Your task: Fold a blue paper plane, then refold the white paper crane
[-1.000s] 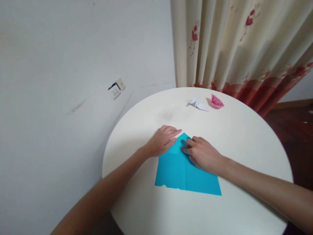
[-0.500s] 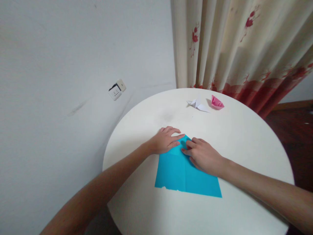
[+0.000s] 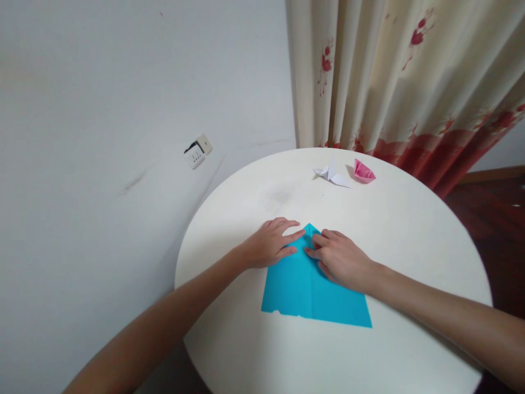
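A sheet of blue paper [image 3: 315, 298] lies on the table, its far end folded to a point and its near edge slightly ragged. A vertical crease runs down its middle. My left hand [image 3: 274, 243] rests over the paper's left slanting side, fingers spread, with one fingertip close to the peak. On the right slanting side, my right hand [image 3: 342, 261] has its fingers curled and presses the paper down near the centre crease. That hand covers much of the right fold.
Toward the back of the round white table [image 3: 229, 208] sit a white folded paper crane [image 3: 330, 175] and a pink folded paper boat [image 3: 363, 171]. A wall with a socket [image 3: 194, 156] borders the left; a patterned curtain [image 3: 369, 82] hangs behind.
My left hand has drawn back slightly to the left and down from the peak, uncovering more of the paper's tip. My right hand has barely moved.
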### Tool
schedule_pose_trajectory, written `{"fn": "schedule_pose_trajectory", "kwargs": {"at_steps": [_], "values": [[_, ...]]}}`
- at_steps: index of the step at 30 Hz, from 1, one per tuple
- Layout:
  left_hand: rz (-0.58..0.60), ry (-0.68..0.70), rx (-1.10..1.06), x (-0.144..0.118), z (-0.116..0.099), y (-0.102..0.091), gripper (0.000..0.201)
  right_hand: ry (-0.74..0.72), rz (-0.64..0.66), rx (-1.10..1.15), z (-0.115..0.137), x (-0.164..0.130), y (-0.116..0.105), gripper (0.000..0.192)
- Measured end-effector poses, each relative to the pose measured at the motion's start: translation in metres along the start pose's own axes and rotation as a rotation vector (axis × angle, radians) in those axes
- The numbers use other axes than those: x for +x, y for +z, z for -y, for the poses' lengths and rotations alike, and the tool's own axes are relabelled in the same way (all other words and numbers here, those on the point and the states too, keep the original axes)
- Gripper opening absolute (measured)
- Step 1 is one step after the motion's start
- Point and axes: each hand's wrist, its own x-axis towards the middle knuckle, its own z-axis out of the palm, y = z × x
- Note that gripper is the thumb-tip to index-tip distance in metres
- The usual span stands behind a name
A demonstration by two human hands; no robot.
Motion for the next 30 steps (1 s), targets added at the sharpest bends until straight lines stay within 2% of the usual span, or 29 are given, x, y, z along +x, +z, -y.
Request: {"fn": "schedule_pose_trajectory", "kwargs": {"at_steps": [6,14,19,21,23,26,30], "values": [[0.001,-0.042,-0.023,-0.025,-0.006,0.000,0.052,-0.001,-0.011,0.013,-0.001,0.000,0.001,0.029],[0.006,-0.149,-0.035,-0.076,-0.015,0.010,0.057,-0.019,-0.023,0.000,-0.002,0.000,0.003,0.031],[0.012,-0.186,-0.065,-0.105,-0.022,0.006,0.053,-0.023,-0.021,-0.004,-0.004,0.000,0.003,0.032],[-0.038,-0.198,-0.113,-0.107,-0.021,0.002,0.053,-0.028,-0.028,-0.006,-0.004,0.000,0.003,0.031],[-0.144,-0.263,-0.178,-0.098,-0.017,-0.001,0.051,-0.035,-0.043,-0.024,-0.004,0.000,0.004,0.030],[-0.305,-0.386,-0.243,-0.059,-0.007,-0.005,0.039,-0.037,-0.079,-0.077,-0.007,0.001,0.006,0.029],[-0.318,-0.317,-0.270,0.013,0.005,-0.003,0.027,0.003,-0.119,-0.136,-0.023,0.008,0.008,0.031]]}}
